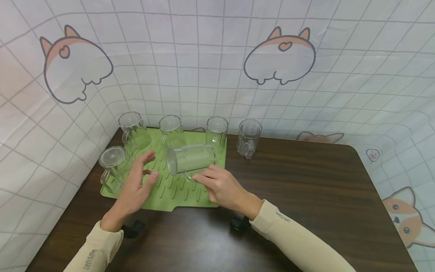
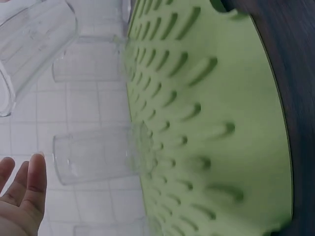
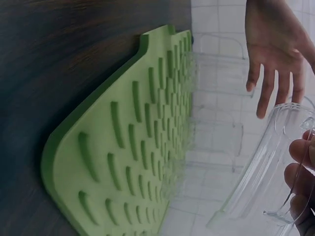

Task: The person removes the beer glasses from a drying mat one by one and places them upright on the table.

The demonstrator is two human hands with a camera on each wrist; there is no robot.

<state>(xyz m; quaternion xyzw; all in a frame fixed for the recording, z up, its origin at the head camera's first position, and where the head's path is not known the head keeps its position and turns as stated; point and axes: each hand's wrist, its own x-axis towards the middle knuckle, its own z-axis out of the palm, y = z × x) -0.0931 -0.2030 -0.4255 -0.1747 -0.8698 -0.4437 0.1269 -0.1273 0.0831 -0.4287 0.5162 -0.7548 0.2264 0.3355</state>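
We hold the clear glass handled mug [image 1: 192, 158] sideways above the green ridged mat [image 1: 159, 204], our right hand [image 1: 222, 186] gripping its handle [image 1: 186, 176]; a firm grip serves us best, our empty, loosely spread left hand [image 1: 136, 187] ready to steady.

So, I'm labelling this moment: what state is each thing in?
Green mat: lying flat
Held mug: sideways, raised
Back-left mug: standing
Back-middle mug: standing
Back-right mug: standing
Front-left mug: standing
Far-right mug: standing
Left hand: holding nothing
Right hand: gripping held mug
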